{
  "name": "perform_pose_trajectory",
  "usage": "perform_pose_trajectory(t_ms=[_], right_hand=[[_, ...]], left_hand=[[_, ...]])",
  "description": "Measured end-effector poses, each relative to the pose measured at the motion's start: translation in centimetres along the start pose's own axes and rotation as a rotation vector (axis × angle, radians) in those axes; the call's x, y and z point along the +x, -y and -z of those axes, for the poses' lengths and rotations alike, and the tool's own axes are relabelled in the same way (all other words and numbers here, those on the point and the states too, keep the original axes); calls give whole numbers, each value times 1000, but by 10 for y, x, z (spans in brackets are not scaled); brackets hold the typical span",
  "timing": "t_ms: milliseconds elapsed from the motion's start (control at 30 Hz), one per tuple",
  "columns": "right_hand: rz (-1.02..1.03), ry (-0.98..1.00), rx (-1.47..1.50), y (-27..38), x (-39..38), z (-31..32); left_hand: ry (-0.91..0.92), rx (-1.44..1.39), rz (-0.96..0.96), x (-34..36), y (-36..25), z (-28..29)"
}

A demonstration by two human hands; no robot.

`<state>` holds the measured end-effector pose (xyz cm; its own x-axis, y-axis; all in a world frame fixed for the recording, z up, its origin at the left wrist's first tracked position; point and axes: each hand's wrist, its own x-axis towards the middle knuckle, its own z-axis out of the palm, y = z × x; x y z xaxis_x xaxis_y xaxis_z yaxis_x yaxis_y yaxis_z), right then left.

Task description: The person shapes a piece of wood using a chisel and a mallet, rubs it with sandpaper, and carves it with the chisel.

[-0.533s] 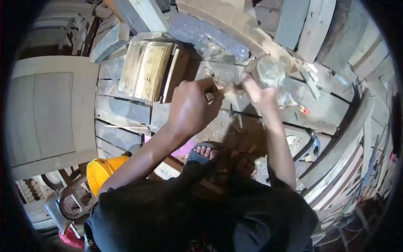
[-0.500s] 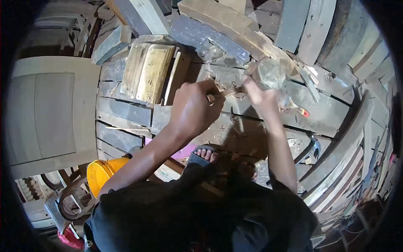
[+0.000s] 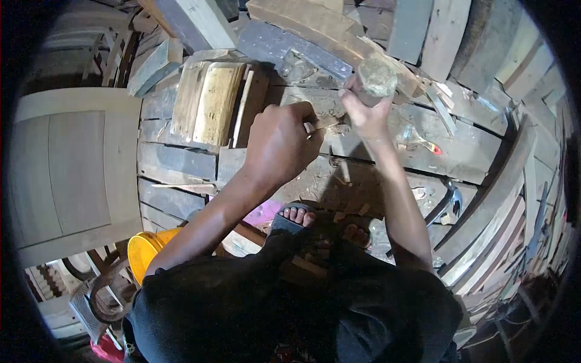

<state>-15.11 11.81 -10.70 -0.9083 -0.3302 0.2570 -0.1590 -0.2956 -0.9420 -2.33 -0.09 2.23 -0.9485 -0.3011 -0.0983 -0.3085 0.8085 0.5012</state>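
My left hand (image 3: 281, 136) is closed on a narrow light-brown wooden piece (image 3: 327, 123), which sticks out from between the fingers toward the right. My right hand (image 3: 367, 115) grips a thick cylinder (image 3: 377, 77), apparently wood, its round end pale and rough, raised just right of that piece. Wood shavings lie on the weathered boards (image 3: 339, 95) beneath both hands. A paintbrush (image 3: 431, 145) with a red handle tip rests just below the cylinder. Left of my left hand stands a stack of rough light wood blocks (image 3: 212, 103).
Planks and offcuts (image 3: 296, 18) crowd the far side and right. A hammer-like metal tool (image 3: 449, 199) lies by my right forearm. A panelled board (image 3: 78, 169) is at left, above a yellow bucket (image 3: 144, 248). My sandalled feet (image 3: 295, 219) are below.
My right hand has moved up and slightly left with the cylinder, away from my body, uncovering more of the paintbrush. My left hand has shifted slightly upward, still holding the wooden piece.
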Motion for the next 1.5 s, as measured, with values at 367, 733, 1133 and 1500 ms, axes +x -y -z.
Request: perform_pose_trajectory(t_ms=[367, 733, 1133, 1500], right_hand=[[-3, -38, 245, 94, 21, 23], [-1, -106, -222, 94, 18, 53], [144, -364, 94, 94, -14, 81], [197, -435, -61, 114, -16, 98]], left_hand=[[19, 85, -82, -26, 6, -1], [78, -25, -128, 3, 1, 10], [365, -339, 149, 66, -19, 43], [226, -328, 22, 54, -8, 1]])
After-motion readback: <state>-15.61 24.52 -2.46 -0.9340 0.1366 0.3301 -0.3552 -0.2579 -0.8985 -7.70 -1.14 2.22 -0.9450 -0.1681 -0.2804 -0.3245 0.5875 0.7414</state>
